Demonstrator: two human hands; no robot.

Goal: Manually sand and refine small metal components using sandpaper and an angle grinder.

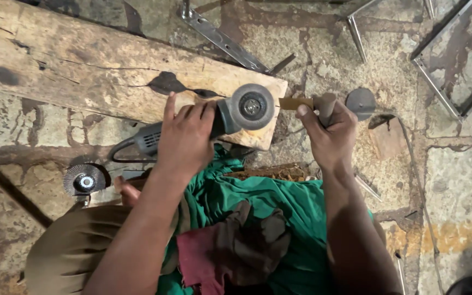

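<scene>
Left hand (186, 136) wrapped around grinder (214, 123) body, fingers closed on housing, thumb side toward plank. Disc (253, 106) facing up, lying over near corner of plank (105, 71). Right hand (329, 134) gripping wooden handle (323, 108) of a tool, fingers curled tight; flat brownish blade (295, 103) pointing left, tip just beside disc edge, contact not clear to tell.

Progress, as judged: grinder braced, tool brought up to disc, work apparently at the start or mid-pass. No sparks, no dust plume visible. Blade surface too small to judge for finished edge. Disc spinning or still: cannot tell.

Edges and room:
- Plank corner directly under disc; plank end dropping to stone floor (460, 186) just below grinder head.
- Cord (124, 153) looping from grinder tail toward lap, near green cloth (269, 218) and red rag (203, 257); cloth close under disc, little gap there.
- Spare flap disc (85, 180) on floor, left of left forearm, well apart from work.
- Loose round disc (360, 101) on floor just beyond right hand; brick piece (387, 137) beside it.
- Metal strip (222, 39) lying across far plank edge; steel frame (449, 65) at upper right, well apart.
- Open floor to right and far side; near side crowded by knees and cloth.
</scene>
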